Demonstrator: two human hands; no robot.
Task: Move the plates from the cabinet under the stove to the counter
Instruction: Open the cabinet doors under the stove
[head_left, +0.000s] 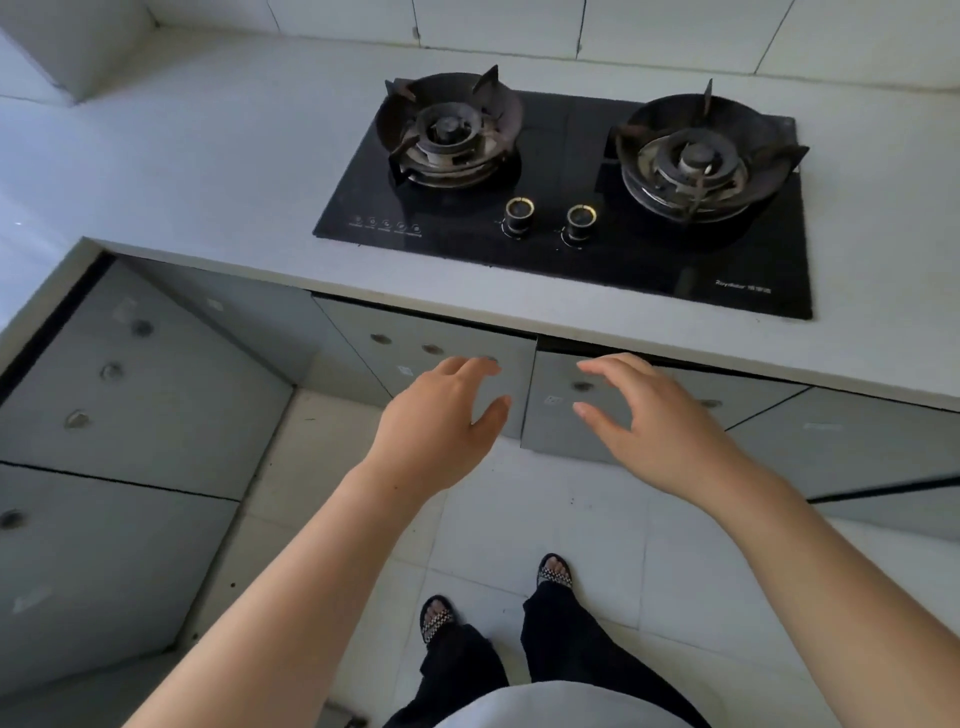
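Two grey cabinet doors sit shut under the stove: the left door and the right door. My left hand hovers in front of the left door with fingers spread and relaxed, holding nothing. My right hand reaches toward the right door's upper part, fingers straight, also holding nothing. Whether either hand touches a door I cannot tell. No plates are visible; the cabinet's inside is hidden. The pale counter runs above the doors.
A black glass two-burner gas stove with two knobs is set into the counter. More grey cabinet fronts line the left side at a corner. The white tiled floor lies below, with my feet in sandals.
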